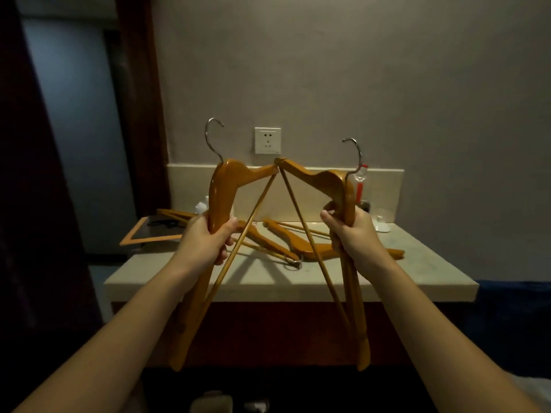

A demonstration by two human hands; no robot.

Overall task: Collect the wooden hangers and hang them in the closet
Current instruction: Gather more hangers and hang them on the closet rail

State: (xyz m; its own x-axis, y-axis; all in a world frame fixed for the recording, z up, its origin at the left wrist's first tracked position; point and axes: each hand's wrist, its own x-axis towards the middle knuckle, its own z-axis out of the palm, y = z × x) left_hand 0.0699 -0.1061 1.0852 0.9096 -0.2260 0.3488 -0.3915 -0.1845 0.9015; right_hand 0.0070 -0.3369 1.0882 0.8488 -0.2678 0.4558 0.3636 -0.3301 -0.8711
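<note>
The left hanger (219,189), glossy amber wood with a steel hook, is gripped in the left hand (205,242); the right hanger (334,186), seemingly a stack, is in the right hand (354,234). Both are tilted, hooks up, their inner tips meeting. Three more hangers (310,247) lie flat on the counter (417,263) behind.

A dim room: grey wall (387,84) with a white socket (267,140) above a pale stone counter (417,263).
</note>
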